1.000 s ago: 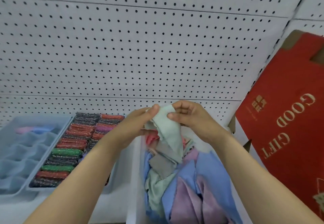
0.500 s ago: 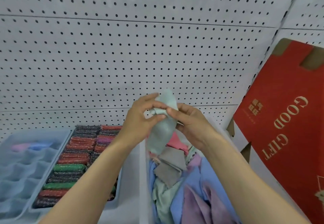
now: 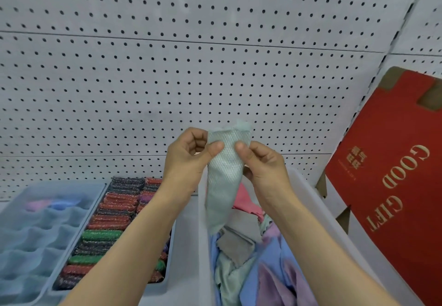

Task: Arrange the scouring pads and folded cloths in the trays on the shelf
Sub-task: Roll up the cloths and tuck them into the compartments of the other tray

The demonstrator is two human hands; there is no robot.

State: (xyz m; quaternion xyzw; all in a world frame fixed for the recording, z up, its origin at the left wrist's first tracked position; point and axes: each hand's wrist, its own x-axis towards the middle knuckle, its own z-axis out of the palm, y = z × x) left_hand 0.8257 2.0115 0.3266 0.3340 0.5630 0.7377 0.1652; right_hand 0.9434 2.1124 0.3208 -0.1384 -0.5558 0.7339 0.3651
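A pale green textured cloth hangs lengthwise above the white bin. My left hand pinches its upper left edge and my right hand pinches its upper right edge, thumbs facing each other. Loose cloths in blue, pink, grey, green and lilac fill the bin below. To the left, a tray holds rows of red, green and dark scouring pads. At the far left a divided blue tray holds a pink and a blue folded cloth in its back cells.
A white pegboard wall backs the shelf. A red cardboard box printed "GOOD GIFT" leans at the right, close to the bin's right wall.
Both hands have lifted the green cloth higher above the bin. It now hangs straight as a narrow strip, with my thumbs pinching its top.
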